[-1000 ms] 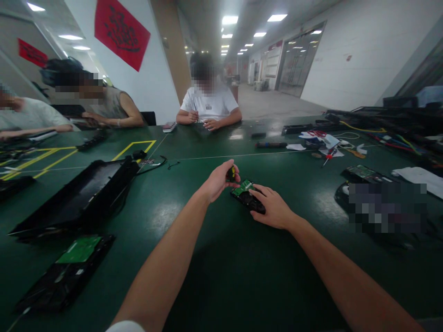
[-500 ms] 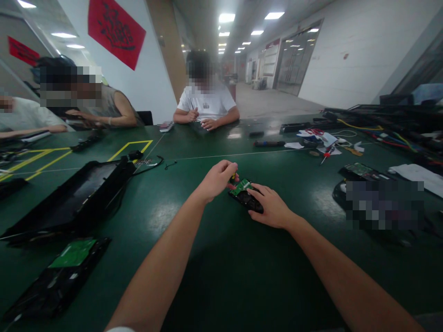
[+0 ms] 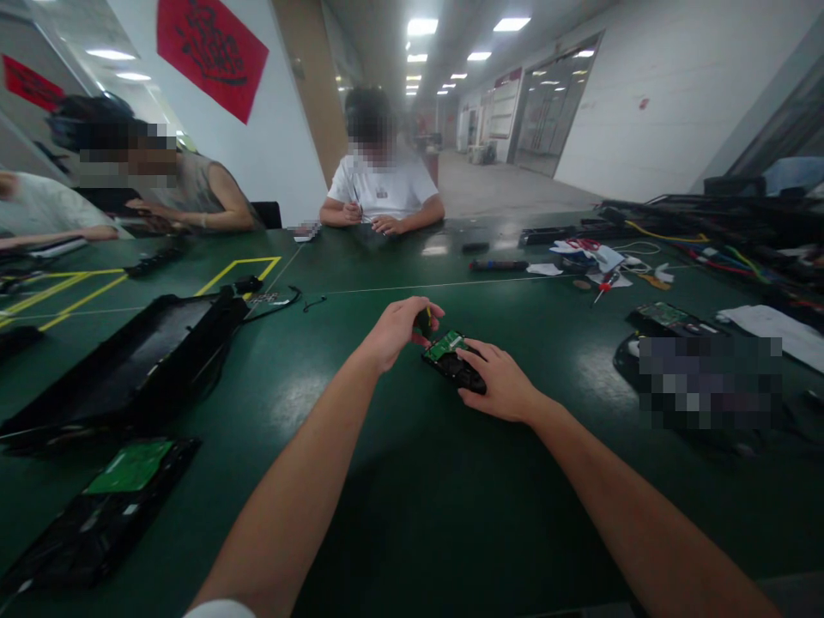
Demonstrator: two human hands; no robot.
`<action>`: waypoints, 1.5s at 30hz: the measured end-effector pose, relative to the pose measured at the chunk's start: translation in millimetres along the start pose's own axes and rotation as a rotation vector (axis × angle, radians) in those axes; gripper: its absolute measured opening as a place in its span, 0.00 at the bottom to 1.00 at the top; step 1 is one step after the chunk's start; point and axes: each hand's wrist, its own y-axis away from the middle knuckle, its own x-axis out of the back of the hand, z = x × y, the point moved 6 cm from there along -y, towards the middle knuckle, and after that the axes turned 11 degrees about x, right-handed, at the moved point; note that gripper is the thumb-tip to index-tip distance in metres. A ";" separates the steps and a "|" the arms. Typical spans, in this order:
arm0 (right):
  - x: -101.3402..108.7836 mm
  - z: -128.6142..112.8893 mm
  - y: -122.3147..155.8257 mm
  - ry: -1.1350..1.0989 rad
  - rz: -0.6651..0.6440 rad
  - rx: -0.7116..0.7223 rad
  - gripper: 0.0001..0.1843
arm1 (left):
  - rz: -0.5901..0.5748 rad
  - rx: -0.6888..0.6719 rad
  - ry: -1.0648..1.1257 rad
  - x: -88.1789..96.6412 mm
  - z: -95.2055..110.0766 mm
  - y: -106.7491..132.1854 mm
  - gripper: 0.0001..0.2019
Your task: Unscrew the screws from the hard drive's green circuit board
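Before us runs a long green table (image 3: 566, 360), its surface shiny under the ceiling lights. On the far right of it we see a heap of black parts and wires (image 3: 708, 227), and at the far side, near the middle, a person in a white shirt (image 3: 383, 184) sits with both hands over the table. To our left lies a long black case (image 3: 129, 369), open side up, and nearer to us on that side a black unit (image 3: 70, 536) with a green board at its far end.

Our right hand (image 3: 502, 382) holds the small black device (image 3: 458, 370), which lies flat on the table at the middle: the thumb is against its near side, and the other fingers are slightly spread across its right part. Its green board (image 3: 443, 346), at the far left end, is left uncovered by those fingers. Our left hand (image 3: 400, 335) is just beyond that end, its fingers curled narrowly around a black and yellow handle (image 3: 422, 322). We cannot tell whether the handle's tip touches the device. Farther off to the right lies a small red screwdriver (image 3: 603, 286), well apart from both hands.
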 end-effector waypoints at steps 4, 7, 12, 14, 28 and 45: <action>0.2 -0.2 -0.7 -0.009 -0.005 -0.002 0.41 | 0.001 0.032 0.146 0.7 -10.8 -5.5 0.19; -0.7 0.5 -0.7 -0.008 -0.002 -0.003 0.41 | -0.009 0.042 0.214 -3.7 -15.3 -7.2 0.19; -1.3 1.1 0.4 -0.004 0.002 0.009 0.41 | 0.020 -0.024 0.075 -4.9 -2.8 -1.0 0.20; -1.1 1.0 0.8 -0.009 0.006 0.015 0.41 | 0.023 -0.045 -0.038 -2.9 4.7 2.8 0.21; -0.2 -0.4 -0.1 -0.004 0.003 0.005 0.41 | 0.131 -0.061 -0.042 -10.0 -1.9 -1.2 0.16; -1.8 1.3 1.1 -0.005 0.005 0.014 0.41 | 0.075 -0.162 -0.097 -6.9 0.4 0.5 0.18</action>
